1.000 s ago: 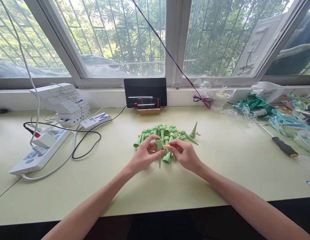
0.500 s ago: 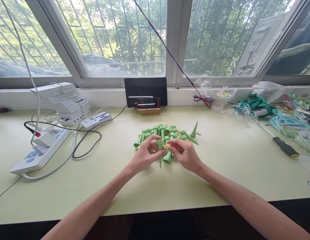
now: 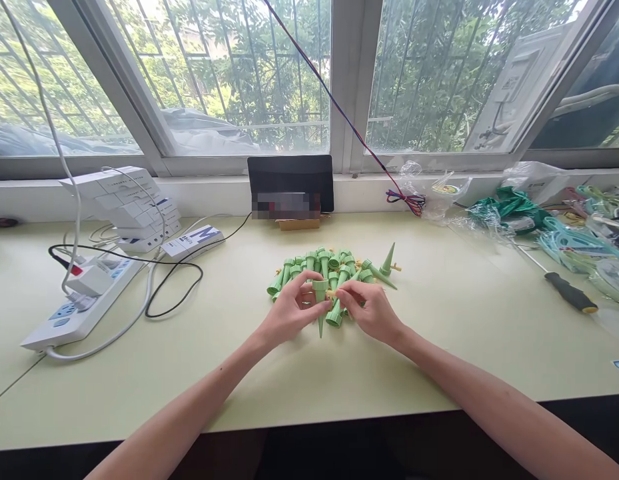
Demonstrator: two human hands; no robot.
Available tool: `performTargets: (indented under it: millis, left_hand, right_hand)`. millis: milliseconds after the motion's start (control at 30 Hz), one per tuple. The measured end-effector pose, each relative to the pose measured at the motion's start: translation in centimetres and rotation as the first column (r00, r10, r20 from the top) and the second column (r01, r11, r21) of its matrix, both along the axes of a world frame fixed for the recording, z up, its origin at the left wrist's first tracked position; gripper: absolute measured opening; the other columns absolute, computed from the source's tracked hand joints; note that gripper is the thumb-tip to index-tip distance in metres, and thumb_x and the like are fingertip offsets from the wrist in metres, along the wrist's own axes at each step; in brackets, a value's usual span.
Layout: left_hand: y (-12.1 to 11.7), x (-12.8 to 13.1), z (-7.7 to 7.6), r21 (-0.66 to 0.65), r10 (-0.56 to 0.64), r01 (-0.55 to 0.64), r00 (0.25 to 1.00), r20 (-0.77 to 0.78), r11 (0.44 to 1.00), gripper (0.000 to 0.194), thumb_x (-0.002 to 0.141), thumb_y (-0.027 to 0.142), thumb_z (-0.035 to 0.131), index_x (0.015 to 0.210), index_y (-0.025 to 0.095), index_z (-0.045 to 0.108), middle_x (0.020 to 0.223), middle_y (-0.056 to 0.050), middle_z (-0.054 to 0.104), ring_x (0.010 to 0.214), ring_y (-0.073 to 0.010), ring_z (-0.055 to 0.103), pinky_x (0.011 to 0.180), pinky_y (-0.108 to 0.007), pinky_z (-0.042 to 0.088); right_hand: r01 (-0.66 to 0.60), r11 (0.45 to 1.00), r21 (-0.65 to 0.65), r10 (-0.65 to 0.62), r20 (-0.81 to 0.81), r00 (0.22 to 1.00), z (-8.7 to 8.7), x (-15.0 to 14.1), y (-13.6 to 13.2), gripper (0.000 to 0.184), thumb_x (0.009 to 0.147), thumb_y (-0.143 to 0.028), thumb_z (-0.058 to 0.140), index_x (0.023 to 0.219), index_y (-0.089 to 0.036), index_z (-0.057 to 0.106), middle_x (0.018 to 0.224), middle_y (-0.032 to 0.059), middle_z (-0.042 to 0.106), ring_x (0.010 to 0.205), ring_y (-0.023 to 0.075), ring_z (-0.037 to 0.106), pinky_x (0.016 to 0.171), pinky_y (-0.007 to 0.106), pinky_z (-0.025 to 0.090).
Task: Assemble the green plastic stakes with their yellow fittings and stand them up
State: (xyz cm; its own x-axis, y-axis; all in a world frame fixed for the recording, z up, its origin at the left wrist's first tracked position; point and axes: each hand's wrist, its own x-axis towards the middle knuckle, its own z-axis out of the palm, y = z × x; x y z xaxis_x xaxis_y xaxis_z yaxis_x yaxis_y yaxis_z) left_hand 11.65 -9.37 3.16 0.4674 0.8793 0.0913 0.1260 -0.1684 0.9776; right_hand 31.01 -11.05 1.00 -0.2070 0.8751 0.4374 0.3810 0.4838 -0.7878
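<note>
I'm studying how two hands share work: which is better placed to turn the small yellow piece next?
Right, probably: the right hand has its fingertips at the yellow piece, while the left hand is busy holding the green spike, point down.

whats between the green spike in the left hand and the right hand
In the head view, a small yellow piece, held by the right hand; part of the green pile shows behind.
</note>
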Motion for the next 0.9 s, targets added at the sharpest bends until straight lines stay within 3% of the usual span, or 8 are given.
performTargets:
  millis: [167, 300, 467, 667, 900]
  left_hand:
    - [0.05, 0.04, -0.08, 0.003, -0.006, 0.006, 1.000, -0.005, 1.000, 0.035, 0.082, 0.036, 0.070, 0.108, 0.024, 0.049, 0.073, 0.003, 0.055, 0.055, -0.0072, 0.047, 0.047, -0.017, 0.036]
    - [0.15, 0.10, -0.17, 0.005, 0.006, -0.006, 1.000, -0.008, 1.000, 0.036, 0.082, 0.036, 0.070, 0.109, 0.024, 0.049, 0.072, 0.004, 0.055, 0.055, -0.0067, 0.046, 0.047, -0.017, 0.036]
    - [0.15, 0.05, 0.07, -0.007, 0.012, -0.012, 1.000, -0.005, 1.000, 0.037, 0.083, 0.037, 0.070, 0.109, 0.024, 0.048, 0.077, 0.002, 0.059, 0.056, -0.0072, 0.049, 0.048, -0.017, 0.039]
    - [0.11, -0.01, 0.16, 0.012, 0.023, -0.023, 0.999, -0.022, 1.000, 0.038, 0.083, 0.038, 0.070, 0.109, 0.024, 0.048, 0.077, 0.002, 0.059, 0.056, -0.0076, 0.049, 0.047, -0.017, 0.038]
    - [-0.03, 0.05, 0.12, 0.005, -0.007, 0.007, 1.000, 0.002, 1.000, 0.035, 0.083, 0.035, 0.070, 0.108, 0.023, 0.048, 0.074, 0.004, 0.055, 0.055, -0.0067, 0.048, 0.047, -0.017, 0.039]
  right_hand:
    - [0.015, 1.000, 0.028, -0.015, 0.010, 1.000, -0.03, 0.03, 0.03, 0.042, 0.099, -0.041, 0.045, 0.067, -0.017, 0.059, 0.055, -0.0010, 0.053, 0.048, 0.0099, 0.041, 0.049, 0.024, 0.034]
    - [0.018, 0.998, 0.057, -0.017, -0.023, 1.000, -0.19, 0.03, 0.07, 0.028, 0.097, -0.036, 0.050, 0.085, -0.017, 0.067, 0.070, 0.0021, 0.064, 0.056, 0.0115, 0.049, 0.054, 0.024, 0.040]
    - [0.005, 0.998, 0.066, -0.001, -0.070, 0.998, -0.48, -0.03, 0.13, 0.017, 0.091, -0.030, 0.060, 0.102, -0.018, 0.064, 0.076, 0.0018, 0.065, 0.060, 0.0125, 0.054, 0.056, 0.024, 0.045]
    - [-0.004, 0.999, 0.053, 0.007, -0.073, 0.997, -0.61, -0.07, 0.15, 0.010, 0.091, -0.028, 0.059, 0.095, -0.019, 0.060, 0.075, 0.0004, 0.063, 0.059, 0.0114, 0.052, 0.057, 0.024, 0.045]
    - [-0.013, 1.000, -0.003, 0.013, -0.036, 0.999, -0.23, -0.02, 0.03, 0.025, 0.096, -0.037, 0.053, 0.082, -0.017, 0.061, 0.064, -0.0010, 0.058, 0.050, 0.0094, 0.047, 0.049, 0.023, 0.037]
